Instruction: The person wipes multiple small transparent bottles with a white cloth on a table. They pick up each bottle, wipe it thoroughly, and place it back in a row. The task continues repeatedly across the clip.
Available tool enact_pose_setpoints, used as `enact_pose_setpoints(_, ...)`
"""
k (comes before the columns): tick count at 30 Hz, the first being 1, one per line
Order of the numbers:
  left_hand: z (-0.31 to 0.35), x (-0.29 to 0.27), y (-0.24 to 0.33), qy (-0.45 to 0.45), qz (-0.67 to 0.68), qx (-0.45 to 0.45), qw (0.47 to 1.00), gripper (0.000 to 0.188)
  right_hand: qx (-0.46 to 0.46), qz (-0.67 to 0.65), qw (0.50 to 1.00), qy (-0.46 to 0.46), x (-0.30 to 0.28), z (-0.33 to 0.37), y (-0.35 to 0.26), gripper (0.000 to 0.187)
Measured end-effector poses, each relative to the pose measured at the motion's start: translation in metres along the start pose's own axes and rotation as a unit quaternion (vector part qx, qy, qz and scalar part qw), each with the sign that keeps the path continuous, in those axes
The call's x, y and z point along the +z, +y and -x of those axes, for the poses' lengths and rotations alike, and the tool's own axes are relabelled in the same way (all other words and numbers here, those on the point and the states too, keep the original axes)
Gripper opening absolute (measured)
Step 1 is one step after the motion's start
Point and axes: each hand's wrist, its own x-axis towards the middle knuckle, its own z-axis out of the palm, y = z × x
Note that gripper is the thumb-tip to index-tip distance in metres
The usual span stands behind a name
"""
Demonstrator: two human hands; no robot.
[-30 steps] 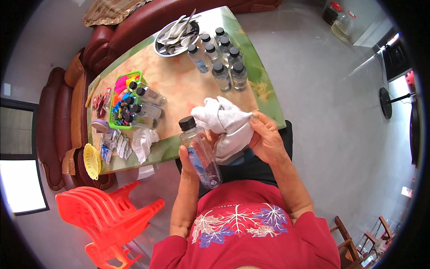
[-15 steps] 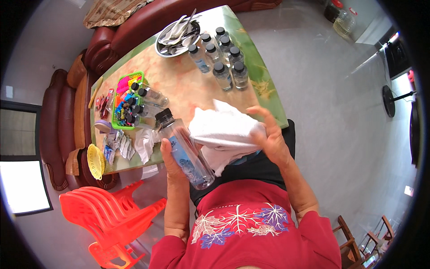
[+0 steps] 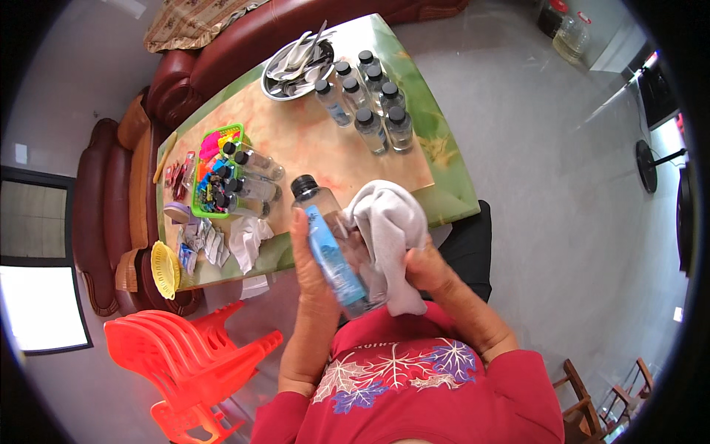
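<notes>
A clear plastic bottle [image 3: 334,248] with a black cap and a blue label is tilted in front of my body. My left hand [image 3: 310,259] grips it along its left side, thumb toward the cap. In my right hand [image 3: 429,270] is a white cloth [image 3: 388,229], bunched up and pressed against the bottle's right side. The cloth covers most of the right fingers.
Several capped bottles [image 3: 399,129] stand at the table's far right. Others lie beside a green basket [image 3: 198,200] of colourful items. A metal bowl [image 3: 275,95] holds spoons. Crumpled tissue [image 3: 248,240], a yellow basket [image 3: 164,270] and red plastic chairs [image 3: 185,348] are at left.
The bottle has shifted right and turned, showing more of its blue label. My right hand has brought the cloth in from beside the bottle against it, and the cloth now hangs lower.
</notes>
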Motion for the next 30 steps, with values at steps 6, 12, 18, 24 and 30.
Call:
enact_pose_setpoints(6, -0.013, -0.028, -0.006, -0.070, -0.012, -0.017, 0.997, 0.058, -0.003, 0.152, 0.969, 0.196, 0.016, -0.014, 0.001, 0.032)
enact_pose_setpoints(12, -0.014, -0.045, -0.008, -0.111, -0.140, 0.052, 0.983, 0.059, -0.143, 0.449, 0.878, 0.084, 0.024, -0.020, -0.015, 0.033)
enact_pose_setpoints(18, -0.008, -0.056, -0.036, 0.044, -0.294, 0.194, 0.935, 0.060, -0.244, 0.668, 0.697, 0.091, 0.054, -0.032, -0.010, 0.040)
enact_pose_setpoints(24, -0.003, -0.040, -0.040, 0.023, -0.332, 0.232, 0.914, 0.061, -0.019, 0.323, 0.923, 0.207, 0.023, -0.061, 0.002, 0.028)
enact_pose_setpoints(30, -0.020, -0.053, -0.036, 0.078, -0.310, 0.311, 0.895, 0.048, -0.152, 0.595, 0.775, 0.150, 0.030, -0.052, 0.012, 0.033)
